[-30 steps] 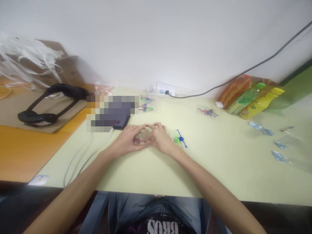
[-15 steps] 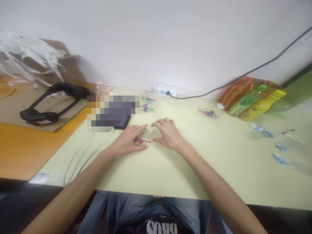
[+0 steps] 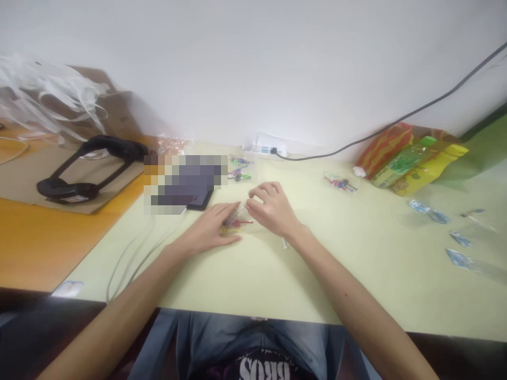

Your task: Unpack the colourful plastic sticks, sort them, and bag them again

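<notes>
Small red and yellow pieces in a clear plastic bag [image 3: 237,224] lie on the pale green table [image 3: 245,279]. My left hand [image 3: 214,226] rests around the left side of the bag, thumb and fingers apart, partly covering it. Just right of it, my right hand [image 3: 271,206] has its fingers curled, the thumb and index finger pinched at the bag's upper right edge. What exactly they pinch is too small to make out. A small white piece [image 3: 284,243] lies beneath my right wrist.
A dark tablet [image 3: 202,200], partly pixelated, lies left behind my hands. Bagged coloured pieces [image 3: 240,174] lie behind, others [image 3: 340,182] to the right. Snack bags and a green-capped bottle [image 3: 407,158] stand at the back right. A black frame [image 3: 93,169] is at left.
My right hand has risen slightly away from me and its fingers have curled into a pinch. Yellow now shows beside the red piece, which has shifted a little right. My left hand has barely moved.
</notes>
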Available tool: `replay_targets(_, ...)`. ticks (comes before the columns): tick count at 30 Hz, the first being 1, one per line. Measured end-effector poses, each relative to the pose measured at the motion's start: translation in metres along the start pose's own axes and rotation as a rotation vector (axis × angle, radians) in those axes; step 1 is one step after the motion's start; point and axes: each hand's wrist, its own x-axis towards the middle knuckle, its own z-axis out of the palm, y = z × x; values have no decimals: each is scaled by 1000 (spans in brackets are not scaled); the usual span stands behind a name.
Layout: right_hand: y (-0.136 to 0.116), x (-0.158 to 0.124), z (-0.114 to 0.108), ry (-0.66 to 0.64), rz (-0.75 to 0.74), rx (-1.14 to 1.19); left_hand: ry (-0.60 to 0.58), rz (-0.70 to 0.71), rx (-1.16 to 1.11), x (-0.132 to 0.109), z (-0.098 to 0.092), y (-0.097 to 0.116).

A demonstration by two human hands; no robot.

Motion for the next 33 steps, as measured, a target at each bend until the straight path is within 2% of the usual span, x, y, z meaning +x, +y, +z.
replay_targets(3, 3, 0, -8, -35, 75, 24, -5, 16, 11, 1, 0, 1)
replay_targets(6, 9, -2, -20, -166, 127, 56, -2, 12, 22, 1, 0, 1)
replay_targets(8, 13, -7, -32, -235, 209, 46, -3, 7, 24, 1, 0, 0)
replay_targets(11, 13, -24, -54, -249, 372, -10, -5, 16, 35, 0, 0, 0)
replay_targets(12, 8, -32, -61, -258, 415, -22, -3, 20, 40, 0, 0, 0)
replay_targets(16, -27, -65, -79, -571, 662, -26, 3, 11, 71, 0, -1, 0)
replay_targets(20, -63, -76, -78, -745, 852, -80, 8, -20, 103, 0, -2, -2)
replay_targets(23, -72, -73, -70, -776, 910, -57, 9, -20, 108, -1, -1, -3)
replay_targets(33, -67, -78, -61, -725, 969, 9, 21, 18, 46, 0, 1, 1)
